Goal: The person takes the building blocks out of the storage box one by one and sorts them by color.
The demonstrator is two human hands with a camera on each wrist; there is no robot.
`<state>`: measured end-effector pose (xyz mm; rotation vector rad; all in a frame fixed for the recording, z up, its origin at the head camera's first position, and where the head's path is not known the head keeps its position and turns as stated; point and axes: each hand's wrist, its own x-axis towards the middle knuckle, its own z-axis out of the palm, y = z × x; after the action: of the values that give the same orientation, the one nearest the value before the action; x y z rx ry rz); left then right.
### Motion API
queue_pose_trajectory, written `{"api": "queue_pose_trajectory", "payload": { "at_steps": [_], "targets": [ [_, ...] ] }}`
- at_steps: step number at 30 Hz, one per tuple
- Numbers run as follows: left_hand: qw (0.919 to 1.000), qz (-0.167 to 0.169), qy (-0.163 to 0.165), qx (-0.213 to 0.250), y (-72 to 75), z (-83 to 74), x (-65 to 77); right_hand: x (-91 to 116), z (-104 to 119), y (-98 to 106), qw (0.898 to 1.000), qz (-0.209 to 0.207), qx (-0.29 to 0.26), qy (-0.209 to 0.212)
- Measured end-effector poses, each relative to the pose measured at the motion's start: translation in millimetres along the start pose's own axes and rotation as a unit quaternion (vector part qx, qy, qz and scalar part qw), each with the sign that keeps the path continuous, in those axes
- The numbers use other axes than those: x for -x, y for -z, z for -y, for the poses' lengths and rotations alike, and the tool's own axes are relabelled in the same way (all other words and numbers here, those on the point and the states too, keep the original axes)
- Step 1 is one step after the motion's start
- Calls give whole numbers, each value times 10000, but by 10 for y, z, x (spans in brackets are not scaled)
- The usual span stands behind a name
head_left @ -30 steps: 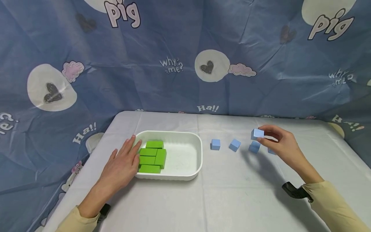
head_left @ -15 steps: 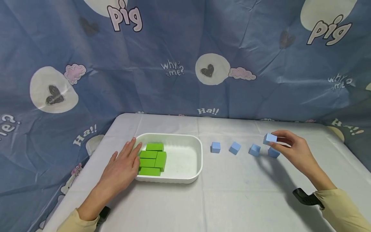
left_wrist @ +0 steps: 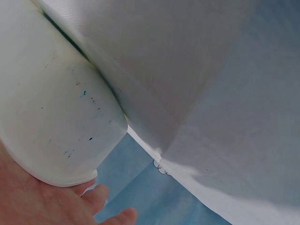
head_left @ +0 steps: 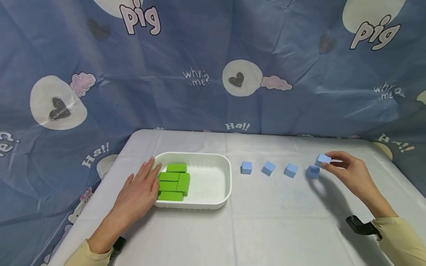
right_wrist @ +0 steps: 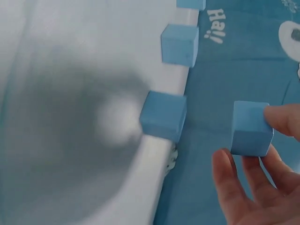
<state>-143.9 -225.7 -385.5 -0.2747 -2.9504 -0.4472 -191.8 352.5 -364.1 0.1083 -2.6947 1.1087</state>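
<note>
My right hand (head_left: 350,173) pinches a light blue cube (head_left: 323,160) between thumb and fingers, raised over the table near the right end of a row of similar cubes. The nearest of these, a blue cube (head_left: 313,171), overlaps it from below in the head view. In the right wrist view the held cube (right_wrist: 251,129) shows with thumb above and fingertips beneath. My left hand (head_left: 138,190) lies with straight fingers against the left side of a white tray (head_left: 213,203). Green blocks (head_left: 183,184) lie in the tray's left half, partly hidden by that hand.
More blue cubes, a first (head_left: 246,167), a second (head_left: 268,168) and a third (head_left: 291,170), stand in a row right of the tray on the white-covered table (head_left: 266,229). A blue printed cloth (head_left: 186,99) hangs behind the table's far edge.
My right hand has moved rightward along the row with the cube in its grip, uncovering the cubes it passed. The left hand stays at the tray.
</note>
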Motion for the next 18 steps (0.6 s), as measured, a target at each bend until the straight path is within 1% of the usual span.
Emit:
{"api": "queue_pose_trajectory", "payload": {
  "at_steps": [5, 11, 14, 18],
  "targets": [
    [10000, -5, -1, 8, 6, 3, -11, 1, -114, 41, 9993, 70, 258, -271],
    [10000, -43, 8, -23, 6, 7, -18, -6, -247, 70, 9981, 242, 452, -350],
    [10000, -55, 18, -13, 8, 5, -18, -8, -295, 82, 9973, 399, 461, -415],
    [10000, -53, 40, 19, 14, -5, -11, -30, -346, 94, 9950, 734, 435, -522]
  ]
}}
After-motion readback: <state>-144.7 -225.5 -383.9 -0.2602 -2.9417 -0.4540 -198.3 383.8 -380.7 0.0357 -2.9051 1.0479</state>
